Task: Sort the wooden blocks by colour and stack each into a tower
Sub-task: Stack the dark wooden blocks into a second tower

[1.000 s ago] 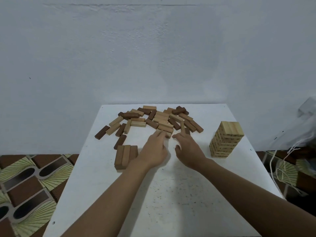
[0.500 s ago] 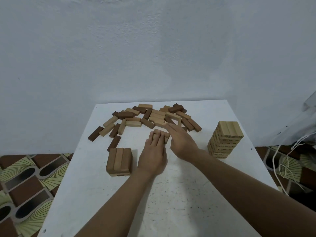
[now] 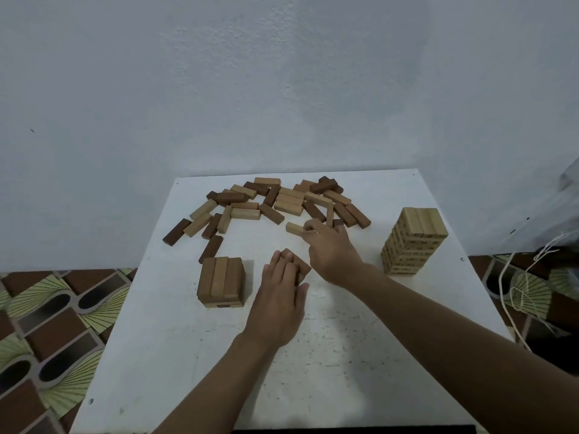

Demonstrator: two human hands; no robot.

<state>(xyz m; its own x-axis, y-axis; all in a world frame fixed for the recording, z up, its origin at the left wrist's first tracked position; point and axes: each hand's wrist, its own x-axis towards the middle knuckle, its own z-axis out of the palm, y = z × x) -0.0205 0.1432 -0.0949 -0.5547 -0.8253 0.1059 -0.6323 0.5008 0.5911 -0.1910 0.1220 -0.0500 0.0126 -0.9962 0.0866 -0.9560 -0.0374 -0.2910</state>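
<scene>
Pinching a pale block (image 3: 294, 228) by its 3 o'clock end with thumb and forefinger of the right hand (image 3: 333, 253), fingers (image 3: 310, 228) curled and grasping the wood. Lying flat on the white worktop (image 3: 313, 355), just at the 6 o'clock edge of the loose pile (image 3: 282, 202), with the long axis running roughly 9 to 3 and the free end toward 9. Judged to belong on the pale tower (image 3: 414, 242), standing well apart at 3 o'clock from the block, on the same side as the grasping hand. Calls, then, for a lift and a carry toward 3 without crossing the other arm, probably with a turn to suit the top layer, laid about 12 to 6.

Pressing down on mid-brown blocks (image 3: 301, 267) at 6 o'clock of the pale one with the left hand (image 3: 280, 300), fingers straight and released on top, thumb alongside. Cannot tell whether clamping. Destined, at a guess, for the short mid-brown stack (image 3: 221, 281) near the 9 o'clock side of that hand.

Plenty of dark, mid and pale pieces mixed in the pile at 12. Sorting judged well short of done.
</scene>
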